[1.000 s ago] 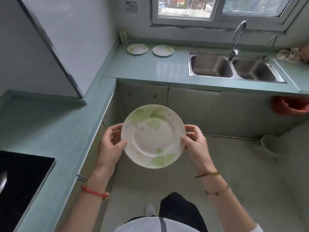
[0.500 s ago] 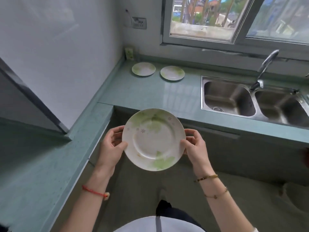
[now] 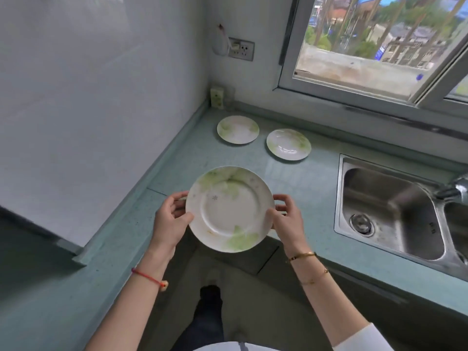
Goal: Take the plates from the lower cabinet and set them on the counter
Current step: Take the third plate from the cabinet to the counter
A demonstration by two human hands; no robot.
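I hold a white plate with green leaf print (image 3: pixel 230 209) in both hands, over the front edge of the pale green counter (image 3: pixel 182 163). My left hand (image 3: pixel 170 219) grips its left rim and my right hand (image 3: pixel 286 219) grips its right rim. Two matching plates lie flat on the counter near the corner: one plate (image 3: pixel 238 129) at the back left, another plate (image 3: pixel 288 144) just right of it. The lower cabinet is out of sight below the counter.
A steel double sink (image 3: pixel 390 211) with a tap (image 3: pixel 455 186) takes up the counter to the right. A window (image 3: pixel 379 41) runs along the back wall, with a wall socket (image 3: pixel 240 50) left of it. A white wall panel (image 3: pixel 88 97) stands on the left.
The view has moved closer to the counter corner and tilted up. The plate in my hands has travelled forward, from over the floor to over the counter's front edge.
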